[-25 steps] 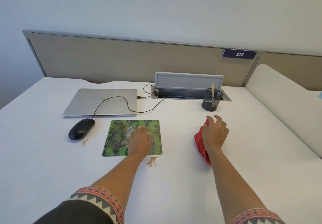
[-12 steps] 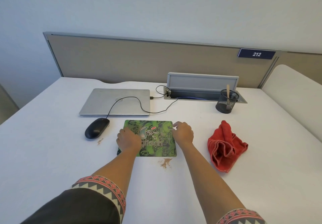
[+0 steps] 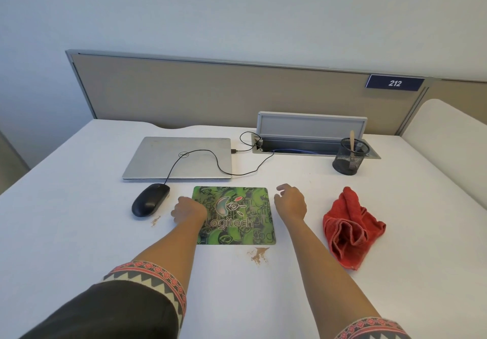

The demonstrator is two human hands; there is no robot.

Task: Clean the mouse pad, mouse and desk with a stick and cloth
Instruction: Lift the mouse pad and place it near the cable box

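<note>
A green patterned mouse pad [image 3: 237, 215] lies flat on the white desk [image 3: 79, 233]. My left hand [image 3: 188, 211] rests at the pad's left edge, fingers curled down; whether it grips the edge is hidden. My right hand [image 3: 291, 201] hovers just off the pad's right edge, fingers apart and empty. A black wired mouse [image 3: 150, 199] sits left of the pad. A crumpled red cloth [image 3: 350, 226] lies to the right. A wooden stick [image 3: 352, 141] stands in a black mesh cup [image 3: 349, 161]. Brown stains mark the desk below the pad [image 3: 258, 254] and by the mouse [image 3: 155, 220].
A shut silver laptop [image 3: 179, 158] lies behind the mouse, its cable crossing the lid. An open grey cable box [image 3: 311, 138] sits at the back. A beige partition [image 3: 210, 93] with a 212 sign closes the far edge.
My right hand left the red cloth, came to the pad's right edge and has now lifted off it. The left hand slid from the pad's top to its left edge.
</note>
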